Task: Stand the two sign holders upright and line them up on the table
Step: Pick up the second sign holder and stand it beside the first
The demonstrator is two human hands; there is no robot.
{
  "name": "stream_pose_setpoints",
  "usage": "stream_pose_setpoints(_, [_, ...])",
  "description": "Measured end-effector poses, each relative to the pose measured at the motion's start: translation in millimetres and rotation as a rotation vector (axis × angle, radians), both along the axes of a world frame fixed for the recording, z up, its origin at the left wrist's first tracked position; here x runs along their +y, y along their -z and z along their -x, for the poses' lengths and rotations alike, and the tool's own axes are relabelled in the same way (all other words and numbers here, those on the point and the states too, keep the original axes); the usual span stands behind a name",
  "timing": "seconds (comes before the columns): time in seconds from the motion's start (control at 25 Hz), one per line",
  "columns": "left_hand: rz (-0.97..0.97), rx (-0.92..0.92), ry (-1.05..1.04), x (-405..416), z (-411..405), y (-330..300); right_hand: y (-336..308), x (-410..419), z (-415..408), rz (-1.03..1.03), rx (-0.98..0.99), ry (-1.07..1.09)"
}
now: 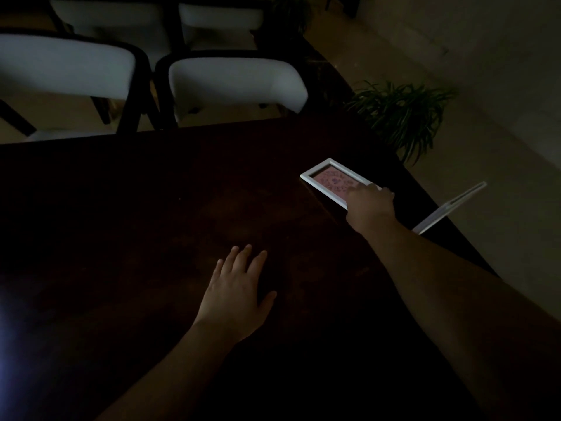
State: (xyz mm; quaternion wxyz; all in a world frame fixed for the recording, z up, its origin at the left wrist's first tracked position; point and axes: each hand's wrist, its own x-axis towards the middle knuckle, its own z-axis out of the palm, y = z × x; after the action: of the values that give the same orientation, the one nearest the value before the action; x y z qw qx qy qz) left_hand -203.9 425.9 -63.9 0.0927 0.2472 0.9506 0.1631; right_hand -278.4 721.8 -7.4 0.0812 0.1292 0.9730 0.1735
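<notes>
Right now the job has hardly begun. The room is very dark. One sign holder (329,180), white with a pink picture inside, lies flat on the dark counter (151,208) near its far right corner. The person's right hand (370,205) rests on its near end, and its fingers (364,189) lie spread over the edge, but I cannot tell if they have gripped it yet. The other sign holder (449,208) is clear and leans at a slant by the right edge, just beside that arm. The left hand (236,296) lies flat on the counter, fingers spread wide, holding nothing. Neither holder stands up straight yet. Both must be stood up and then lined up.
</notes>
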Motion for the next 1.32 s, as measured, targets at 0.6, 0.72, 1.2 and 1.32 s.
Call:
stream_pose_setpoints(0.6, [-0.902, -0.647, -0.669, 75, 39, -54, 16, -96, -85, 0.359, 0.53, -0.359])
stream_pose_setpoints(0.72, [-1.07, -0.752, -0.87, 81, 40, -53, 17, -101, -97, 0.331, 0.521, -0.363])
stream_pose_setpoints(1.2, [-1.09, -0.752, -0.818, 42, 36, -54, 0, -90, -95, 0.912, 0.439, -0.045])
stream_pose_setpoints(1.32, [-1.093, -0.667, -0.693, 27, 31, -62, -4, -87, -84, 1.137, 0.357, 0.195])
